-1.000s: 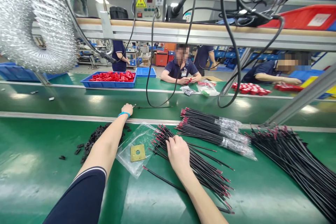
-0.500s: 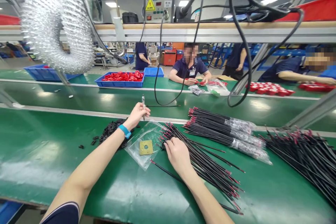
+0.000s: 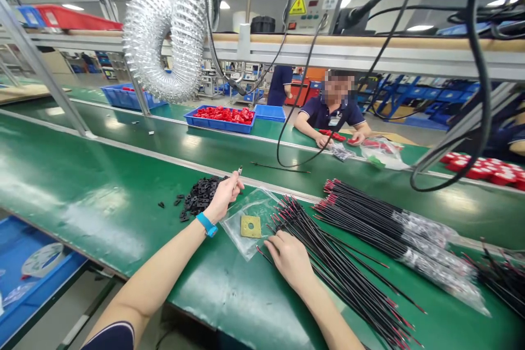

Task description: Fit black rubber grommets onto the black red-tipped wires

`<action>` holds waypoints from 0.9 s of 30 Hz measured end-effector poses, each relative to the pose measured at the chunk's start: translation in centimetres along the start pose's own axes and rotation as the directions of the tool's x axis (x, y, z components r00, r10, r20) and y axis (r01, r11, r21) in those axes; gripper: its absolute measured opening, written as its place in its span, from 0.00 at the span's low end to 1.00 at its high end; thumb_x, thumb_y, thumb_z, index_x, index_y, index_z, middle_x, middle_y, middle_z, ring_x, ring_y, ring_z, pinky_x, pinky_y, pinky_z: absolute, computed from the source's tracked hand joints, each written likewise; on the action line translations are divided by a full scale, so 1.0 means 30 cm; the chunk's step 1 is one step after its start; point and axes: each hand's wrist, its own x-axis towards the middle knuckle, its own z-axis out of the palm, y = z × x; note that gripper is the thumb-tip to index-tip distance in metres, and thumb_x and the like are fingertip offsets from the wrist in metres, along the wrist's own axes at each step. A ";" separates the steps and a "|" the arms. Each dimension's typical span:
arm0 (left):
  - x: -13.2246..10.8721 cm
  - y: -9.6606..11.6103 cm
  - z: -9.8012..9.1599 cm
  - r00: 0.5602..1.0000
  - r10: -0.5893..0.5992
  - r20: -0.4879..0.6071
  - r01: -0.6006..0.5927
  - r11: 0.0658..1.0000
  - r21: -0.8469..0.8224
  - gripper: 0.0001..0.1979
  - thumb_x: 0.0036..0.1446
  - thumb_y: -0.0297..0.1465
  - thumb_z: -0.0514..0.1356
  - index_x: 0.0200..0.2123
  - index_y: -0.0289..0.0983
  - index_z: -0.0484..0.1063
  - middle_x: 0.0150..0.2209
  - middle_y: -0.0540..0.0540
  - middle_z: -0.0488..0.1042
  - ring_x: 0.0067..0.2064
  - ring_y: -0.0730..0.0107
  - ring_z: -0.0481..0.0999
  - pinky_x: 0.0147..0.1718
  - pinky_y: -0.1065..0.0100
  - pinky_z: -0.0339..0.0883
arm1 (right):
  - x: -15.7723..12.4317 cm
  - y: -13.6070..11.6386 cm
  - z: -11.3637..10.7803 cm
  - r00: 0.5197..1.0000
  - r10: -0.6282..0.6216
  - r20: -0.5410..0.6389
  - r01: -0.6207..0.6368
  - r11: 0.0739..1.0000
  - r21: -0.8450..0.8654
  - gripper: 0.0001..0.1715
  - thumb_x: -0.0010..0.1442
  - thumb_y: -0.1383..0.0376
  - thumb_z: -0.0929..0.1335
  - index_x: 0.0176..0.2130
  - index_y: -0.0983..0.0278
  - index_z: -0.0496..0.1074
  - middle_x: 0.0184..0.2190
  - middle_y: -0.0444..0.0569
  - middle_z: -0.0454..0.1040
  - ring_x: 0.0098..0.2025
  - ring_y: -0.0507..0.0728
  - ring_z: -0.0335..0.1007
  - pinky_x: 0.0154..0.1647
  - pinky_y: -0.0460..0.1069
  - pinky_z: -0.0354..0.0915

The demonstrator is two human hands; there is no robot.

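My left hand (image 3: 225, 196), with a blue band at the wrist, is closed around a slim pen-like tool (image 3: 240, 170), its dark tip pointing up. Beside it lies a heap of small black parts (image 3: 200, 195). My right hand (image 3: 290, 258) hovers low with bent, loose fingers, its fingertips close to the red-tipped end of a single black cable (image 3: 264, 255). A bundle of black cables (image 3: 340, 262) fans out just right of that hand. Between my hands, a yellow square pad with a hole (image 3: 256, 226) rests on a clear plastic bag (image 3: 247, 249).
Bagged cable bundles (image 3: 381, 224) lie at the right. A rail (image 3: 197, 163) crosses behind my hands. A black cord (image 3: 283, 136) hangs in a loop over the bench. Across it, a co-worker (image 3: 332, 115) handles red parts near a blue tray (image 3: 221, 124).
The view has swung left. My right hand has moved off the bundle's ends, toward me and the single cable. My left hand still holds the tool, now lower and nearer the black parts.
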 end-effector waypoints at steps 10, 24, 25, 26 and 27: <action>-0.011 0.000 0.007 0.997 0.054 0.057 -0.047 0.994 -0.103 0.22 0.56 0.48 0.61 0.33 0.32 0.70 0.21 0.56 0.52 0.20 0.83 0.48 0.18 0.78 0.40 | 0.004 -0.005 -0.014 0.996 0.024 0.081 -0.023 1.000 -0.014 0.19 0.69 0.60 0.63 0.29 0.63 0.73 0.27 0.47 0.70 0.31 0.55 0.68 0.33 0.49 0.56; -0.049 0.016 0.037 0.984 -0.039 0.173 0.071 0.981 -0.183 0.18 0.55 0.44 0.63 0.36 0.34 0.69 0.22 0.55 0.57 0.21 0.82 0.50 0.17 0.78 0.42 | 0.013 -0.018 -0.054 0.994 0.109 0.033 -0.114 0.940 0.322 0.16 0.62 0.52 0.69 0.34 0.63 0.74 0.27 0.45 0.70 0.28 0.53 0.66 0.30 0.48 0.59; -0.069 0.015 0.054 0.966 -0.083 0.244 0.125 0.979 -0.163 0.18 0.55 0.44 0.63 0.36 0.33 0.70 0.22 0.54 0.57 0.21 0.81 0.51 0.18 0.77 0.43 | 0.018 -0.016 -0.061 0.984 0.178 -0.010 -0.157 0.889 0.429 0.16 0.63 0.52 0.67 0.39 0.62 0.75 0.27 0.45 0.69 0.28 0.53 0.65 0.30 0.47 0.60; -0.094 0.012 0.074 0.937 -0.138 0.322 0.189 0.973 -0.134 0.18 0.56 0.44 0.62 0.37 0.32 0.71 0.22 0.53 0.58 0.21 0.81 0.52 0.18 0.77 0.44 | 0.024 -0.013 -0.069 0.966 0.253 -0.044 -0.191 0.822 0.537 0.17 0.64 0.53 0.67 0.44 0.62 0.74 0.28 0.45 0.69 0.27 0.52 0.64 0.30 0.47 0.61; -0.122 0.008 0.098 0.894 -0.200 0.401 0.257 0.962 -0.094 0.18 0.57 0.43 0.61 0.38 0.32 0.71 0.23 0.52 0.60 0.22 0.80 0.53 0.19 0.77 0.45 | 0.030 -0.010 -0.077 0.943 0.326 -0.067 -0.211 0.743 0.635 0.19 0.64 0.53 0.66 0.47 0.63 0.73 0.29 0.45 0.69 0.28 0.52 0.64 0.30 0.47 0.62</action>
